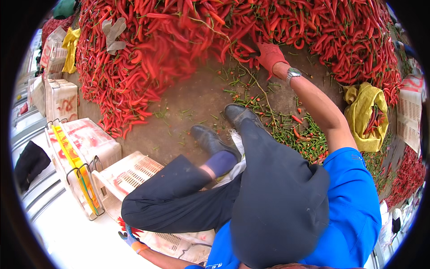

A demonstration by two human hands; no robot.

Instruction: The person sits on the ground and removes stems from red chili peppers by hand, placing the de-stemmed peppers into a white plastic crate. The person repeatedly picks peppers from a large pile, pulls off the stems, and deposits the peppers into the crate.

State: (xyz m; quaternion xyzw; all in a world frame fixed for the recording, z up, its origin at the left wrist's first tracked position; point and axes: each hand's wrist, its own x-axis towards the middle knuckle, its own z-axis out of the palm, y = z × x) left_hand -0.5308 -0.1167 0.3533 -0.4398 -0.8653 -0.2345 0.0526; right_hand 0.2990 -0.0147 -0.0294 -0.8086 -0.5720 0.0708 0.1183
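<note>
My right hand (271, 58), in a red glove and with a wristwatch above it, reaches to the inner edge of a large heap of red chili peppers (127, 77). Its fingers are at some peppers on the ground, and whether they grip one cannot be told. Down at the lower left, beside my bent knee, my left hand (132, 240) wears a grey, blue and orange glove. It holds a bunch of red chili peppers (134, 230) over the white plastic crates. Green pepper stems (304, 141) lie scattered by my boots.
White plastic crates (141, 168) stand at the left, one with a yellow strip (69, 148). A grey glove (115, 33) rests on the heap. A yellow sack (368, 116) with peppers stands at the right, near another crate (409, 111). A long dry stalk (257, 80) crosses the ground.
</note>
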